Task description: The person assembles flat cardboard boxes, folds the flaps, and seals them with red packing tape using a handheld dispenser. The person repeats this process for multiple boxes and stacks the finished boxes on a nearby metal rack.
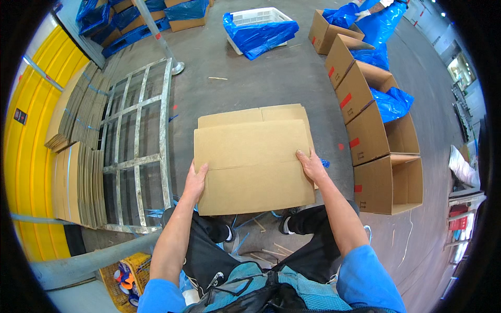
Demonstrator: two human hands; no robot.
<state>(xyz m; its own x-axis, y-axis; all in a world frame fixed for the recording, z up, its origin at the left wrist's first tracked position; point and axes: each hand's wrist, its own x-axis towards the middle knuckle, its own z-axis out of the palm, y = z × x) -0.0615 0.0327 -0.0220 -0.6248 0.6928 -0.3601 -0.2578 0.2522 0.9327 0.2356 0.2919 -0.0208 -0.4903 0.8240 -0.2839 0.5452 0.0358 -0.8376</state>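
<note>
A flattened cardboard box (254,172) spans the space in front of me above my knees, its panels folded flat and slightly offset at the far edge. My left hand (195,180) grips its left side, thumb on top. On the right side my right hand (311,164) holds it the same way, thumb pressed on the upper face. The fingers of both hands are hidden beneath the cardboard.
Open cardboard boxes (372,172) stand in a row at right, some with blue plastic liners (391,103). A person (364,15) handles the far one. Left are a metal rack (164,133) and strapped flat cartons (66,184). Ahead sits a white crate (260,17). Strapping scraps litter the floor.
</note>
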